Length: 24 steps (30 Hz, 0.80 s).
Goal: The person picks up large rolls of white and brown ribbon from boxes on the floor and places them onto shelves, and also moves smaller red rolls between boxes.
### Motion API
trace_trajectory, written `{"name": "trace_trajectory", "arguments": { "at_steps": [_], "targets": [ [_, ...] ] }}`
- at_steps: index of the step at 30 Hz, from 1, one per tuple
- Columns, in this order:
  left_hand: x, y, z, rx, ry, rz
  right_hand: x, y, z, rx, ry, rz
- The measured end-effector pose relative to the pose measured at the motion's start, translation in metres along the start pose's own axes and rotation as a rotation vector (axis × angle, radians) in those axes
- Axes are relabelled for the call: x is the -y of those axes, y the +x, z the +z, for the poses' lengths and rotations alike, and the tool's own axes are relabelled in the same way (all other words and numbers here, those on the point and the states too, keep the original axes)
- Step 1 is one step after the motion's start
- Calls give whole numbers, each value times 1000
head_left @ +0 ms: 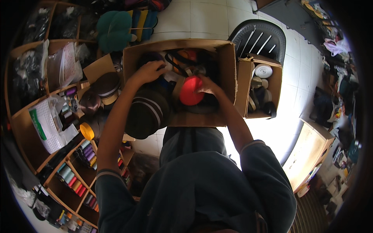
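Note:
A large cardboard box (229,77) stands in front of me, filled with jumbled rolls and straps. My right hand (208,86) grips the right edge of a round red roll (190,92), probably of tape or webbing, inside the box. Over the box's left part reaches my left hand (150,72), fingers bent and apart, with no held thing visible. Beneath its fingers the contents are dark and partly hidden. An orange roll (185,57) and a black strap (175,66) lie toward the far side. A big dark roll with pale stripes (145,114) rests at the box's near left corner.
A smaller cardboard box (243,87) with a white roll (263,71) sits on a black chair (268,33) at the right. Wooden shelves (46,93) with thread spools (72,180) and bagged goods line the left. A wooden cabinet (309,153) stands at the right.

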State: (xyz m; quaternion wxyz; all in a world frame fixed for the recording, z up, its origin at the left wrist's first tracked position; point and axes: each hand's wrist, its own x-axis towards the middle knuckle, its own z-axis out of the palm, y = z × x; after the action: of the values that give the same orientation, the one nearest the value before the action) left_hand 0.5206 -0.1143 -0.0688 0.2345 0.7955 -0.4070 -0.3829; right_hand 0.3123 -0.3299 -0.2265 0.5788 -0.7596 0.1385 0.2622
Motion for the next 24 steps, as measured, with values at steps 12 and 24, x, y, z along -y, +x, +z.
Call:
{"name": "trace_trajectory", "arguments": {
  "at_steps": [12, 24],
  "targets": [
    [-109, 9, 31, 256, -651, -205, 108, -113, -28, -183, 842, -216],
    [-102, -57, 48, -561, -886, -415, 19, 61, -33, -355, 992, 187]
  ]
}}
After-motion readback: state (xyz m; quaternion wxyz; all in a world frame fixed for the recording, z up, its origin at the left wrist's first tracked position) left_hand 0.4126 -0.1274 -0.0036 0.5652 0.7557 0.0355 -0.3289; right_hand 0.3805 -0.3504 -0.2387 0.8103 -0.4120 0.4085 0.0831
